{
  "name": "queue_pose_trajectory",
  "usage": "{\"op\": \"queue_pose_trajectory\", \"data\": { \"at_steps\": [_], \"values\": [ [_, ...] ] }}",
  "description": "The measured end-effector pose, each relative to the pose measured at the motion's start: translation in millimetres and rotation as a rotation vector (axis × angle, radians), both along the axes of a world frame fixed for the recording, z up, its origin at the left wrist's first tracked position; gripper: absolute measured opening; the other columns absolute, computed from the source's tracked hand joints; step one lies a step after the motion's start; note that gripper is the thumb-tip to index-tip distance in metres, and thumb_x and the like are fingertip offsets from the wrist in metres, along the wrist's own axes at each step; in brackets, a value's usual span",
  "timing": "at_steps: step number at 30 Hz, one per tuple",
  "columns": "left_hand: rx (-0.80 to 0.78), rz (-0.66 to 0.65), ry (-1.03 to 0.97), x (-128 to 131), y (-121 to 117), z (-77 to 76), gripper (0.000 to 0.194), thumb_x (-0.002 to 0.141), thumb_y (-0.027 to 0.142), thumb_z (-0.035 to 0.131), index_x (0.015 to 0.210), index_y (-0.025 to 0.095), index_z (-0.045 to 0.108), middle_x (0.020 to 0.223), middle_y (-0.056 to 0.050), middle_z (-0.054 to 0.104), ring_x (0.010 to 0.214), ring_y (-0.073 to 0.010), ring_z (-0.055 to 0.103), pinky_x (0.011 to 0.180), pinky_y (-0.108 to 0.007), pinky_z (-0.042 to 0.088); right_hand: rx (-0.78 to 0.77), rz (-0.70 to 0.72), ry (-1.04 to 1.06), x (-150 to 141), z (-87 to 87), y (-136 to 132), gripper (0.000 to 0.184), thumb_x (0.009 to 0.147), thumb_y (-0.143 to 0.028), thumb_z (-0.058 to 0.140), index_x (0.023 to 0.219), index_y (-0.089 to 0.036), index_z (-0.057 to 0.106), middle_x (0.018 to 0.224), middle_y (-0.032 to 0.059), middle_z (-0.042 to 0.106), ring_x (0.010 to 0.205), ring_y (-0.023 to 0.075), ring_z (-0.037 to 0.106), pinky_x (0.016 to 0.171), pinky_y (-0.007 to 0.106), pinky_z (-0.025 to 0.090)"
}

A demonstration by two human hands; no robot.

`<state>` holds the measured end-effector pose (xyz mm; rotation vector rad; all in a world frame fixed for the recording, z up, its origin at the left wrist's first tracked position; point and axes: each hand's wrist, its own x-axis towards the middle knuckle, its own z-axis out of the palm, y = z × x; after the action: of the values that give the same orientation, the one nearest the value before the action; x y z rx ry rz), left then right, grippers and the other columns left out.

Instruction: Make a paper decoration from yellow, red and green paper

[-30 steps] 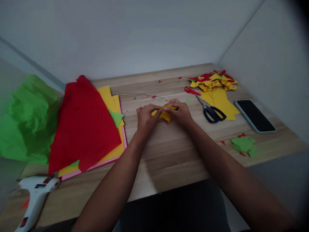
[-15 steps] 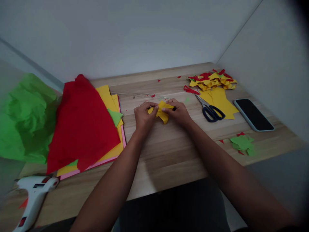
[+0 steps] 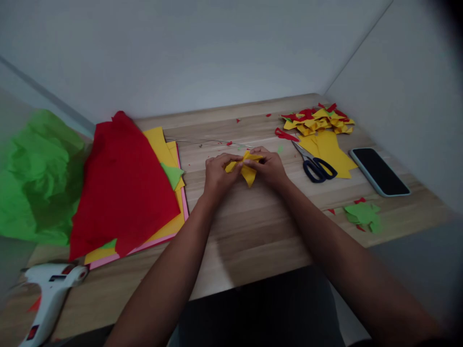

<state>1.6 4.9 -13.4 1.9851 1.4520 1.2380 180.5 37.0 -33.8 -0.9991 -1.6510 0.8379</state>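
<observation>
Between the fingertips of 2 bare hands, over the pale wood-grain tabletop, is a small, pointed piece of creased yellow paper. The left hand pinches its left side and the right hand its right, thumbs and fingers closed on it; 1 point of the paper hangs below the grip. Right of the grip, metal scissors with dark blue handles lie partly on flat yellow paper sheets, with a dark-screened phone in a pale case farther out. Beyond the scissors is a heap of cut red, yellow and green paper. Green paper scraps lie to the grip's near right. Left of the grip, a large red sheet partly covers stacked yellow sheets, with a crumpled green sheet farther out and a white glue gun at near left.
</observation>
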Motion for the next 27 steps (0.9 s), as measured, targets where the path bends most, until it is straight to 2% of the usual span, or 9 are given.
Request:
{"op": "queue_pose_trajectory", "data": {
  "at_steps": [4, 7, 10, 16, 27],
  "values": [
    [0.001, 0.011, 0.122, 0.1, -2.0, -0.3, 0.022, 0.079, 0.031, 0.075, 0.1, 0.027, 0.071, 0.104, -0.001, 0.076, 0.099, -0.0228, 0.068, 0.101, -0.041, 0.037, -0.035, 0.013, 0.041, 0.6, 0.8, 0.3, 0.02, 0.076, -0.043, 0.074, 0.075, -0.023, 0.076, 0.091, 0.0037, 0.069, 0.091, 0.02, 0.064, 0.086, 0.034, 0.051],
    [-0.003, 0.063, 0.158, -0.3, -2.5, -1.6, 0.023, 0.079, 0.032, 0.075, 0.101, 0.029, 0.07, 0.103, 0.001, 0.076, 0.097, -0.0226, 0.068, 0.103, -0.043, 0.031, -0.036, 0.069, 0.036, 0.7, 2.3, -0.5, 0.023, 0.079, -0.045, 0.07, 0.076, -0.023, 0.076, 0.092, 0.0037, 0.07, 0.097, 0.0207, 0.064, 0.092, 0.035, 0.049],
    [-0.007, 0.079, 0.136, -1.5, -1.8, -2.7, 0.018, 0.081, 0.034, 0.074, 0.099, 0.029, 0.071, 0.1, 0.001, 0.077, 0.093, -0.0216, 0.068, 0.102, -0.044, 0.03, -0.012, 0.082, 0.005, 0.2, 3.1, -1.8, 0.025, 0.081, -0.047, 0.068, 0.08, -0.023, 0.077, 0.094, 0.0047, 0.071, 0.1, 0.0214, 0.063, 0.095, 0.037, 0.048],
    [-0.039, 0.089, 0.111, -3.7, 1.6, -6.1, 0.015, 0.082, 0.037, 0.072, 0.096, 0.03, 0.072, 0.099, 0.001, 0.077, 0.093, -0.0225, 0.068, 0.104, -0.045, 0.028, 0.039, -0.024, -0.004, -1.2, 2.2, -2.4, 0.016, 0.078, -0.039, 0.072, 0.081, -0.023, 0.075, 0.091, 0.005, 0.067, 0.092, 0.0209, 0.063, 0.083, 0.036, 0.051],
    [-0.044, 0.065, 0.156, 1.8, -1.4, -4.7, 0.019, 0.079, 0.036, 0.074, 0.097, 0.031, 0.072, 0.1, 0.0, 0.077, 0.094, -0.0236, 0.067, 0.104, -0.047, 0.028, -0.094, 0.014, 0.062, 1.4, 5.7, -2.9, 0.018, 0.078, -0.041, 0.07, 0.08, -0.024, 0.077, 0.103, 0.0049, 0.068, 0.099, 0.0199, 0.063, 0.086, 0.034, 0.051]
  ]
}}
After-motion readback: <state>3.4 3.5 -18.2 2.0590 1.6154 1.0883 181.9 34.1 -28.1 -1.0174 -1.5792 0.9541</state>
